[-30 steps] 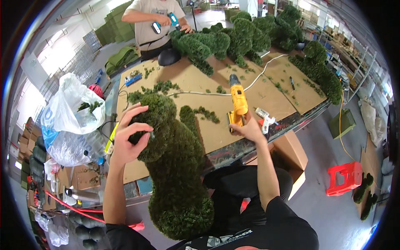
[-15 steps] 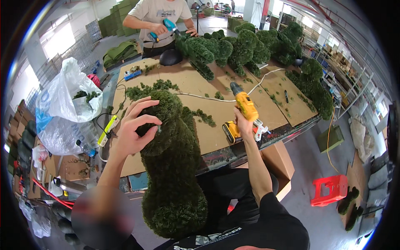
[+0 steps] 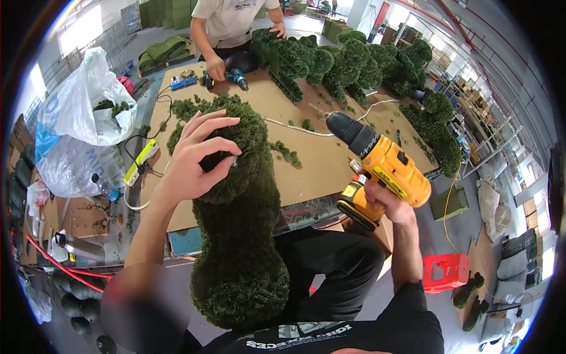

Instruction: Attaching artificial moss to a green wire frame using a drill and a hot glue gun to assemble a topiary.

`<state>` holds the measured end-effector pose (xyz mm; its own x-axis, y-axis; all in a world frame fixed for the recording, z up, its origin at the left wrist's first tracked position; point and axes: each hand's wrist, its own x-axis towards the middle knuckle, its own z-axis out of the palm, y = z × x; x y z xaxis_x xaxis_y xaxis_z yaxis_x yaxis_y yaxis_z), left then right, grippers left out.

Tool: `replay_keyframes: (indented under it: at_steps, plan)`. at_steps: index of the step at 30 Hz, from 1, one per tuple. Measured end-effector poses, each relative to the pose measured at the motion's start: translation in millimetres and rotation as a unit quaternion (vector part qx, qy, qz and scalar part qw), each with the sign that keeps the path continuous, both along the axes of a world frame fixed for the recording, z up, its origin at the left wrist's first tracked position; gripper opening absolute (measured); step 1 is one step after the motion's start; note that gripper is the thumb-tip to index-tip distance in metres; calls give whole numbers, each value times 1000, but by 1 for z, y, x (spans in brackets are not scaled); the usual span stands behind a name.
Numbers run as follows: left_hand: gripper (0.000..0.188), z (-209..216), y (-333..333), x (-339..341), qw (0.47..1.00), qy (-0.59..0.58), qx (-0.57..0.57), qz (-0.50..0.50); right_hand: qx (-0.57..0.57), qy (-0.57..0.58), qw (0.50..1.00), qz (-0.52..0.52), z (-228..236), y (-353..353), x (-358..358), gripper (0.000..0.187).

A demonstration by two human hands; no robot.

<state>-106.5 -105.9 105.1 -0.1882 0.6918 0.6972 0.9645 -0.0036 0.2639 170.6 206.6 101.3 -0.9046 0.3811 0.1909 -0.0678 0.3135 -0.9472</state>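
Observation:
A dark green artificial-foliage figure [image 3: 236,236] stands upright in front of me, partly against my legs. My left hand [image 3: 194,159] rests at its top, thumb and forefinger pinched around something small and pale whose kind I cannot make out. The yellow cordless drill [image 3: 394,168] is in my right hand [image 3: 386,200], fingers wrapped round its grip. It is raised over the table's front right edge, a thin bit pointing up and left, apart from the figure.
Loose green sprigs [image 3: 287,154] and a white cable [image 3: 306,131] lie on the cardboard-covered table [image 3: 306,177]. Several foliage figures [image 3: 354,65] line its far side. A co-worker [image 3: 230,23] holds a teal drill [image 3: 239,78] low there. Left are a plastic bag [image 3: 76,118] and power strip [image 3: 141,162]; right, a red stool [image 3: 445,272].
My right hand has lifted the yellow drill off the table area, toward me and to the right. The co-worker's teal drill has come down to the tabletop. My left hand keeps its pinch.

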Motion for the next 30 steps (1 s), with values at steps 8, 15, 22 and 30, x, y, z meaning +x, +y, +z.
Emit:
replay_keyframes:
  at_steps: [8, 15, 22, 30]
  plan:
    - [18, -6, -3, -16, 998, 58, 7, -17, 574, 64, 812, 85, 38, -19, 14, 42]
    - [17, -13, -2, -22, 997, 70, 12, -35, 666, 70, 735, 107, 48, -37, 4, 43]
    - [21, -5, -6, -17, 998, 43, -21, -42, 628, 54, 761, 154, 47, -42, -12, 48]
    - [21, -2, -6, -13, 999, 14, -46, -6, 573, 7, 810, 126, 35, -37, -17, 44]
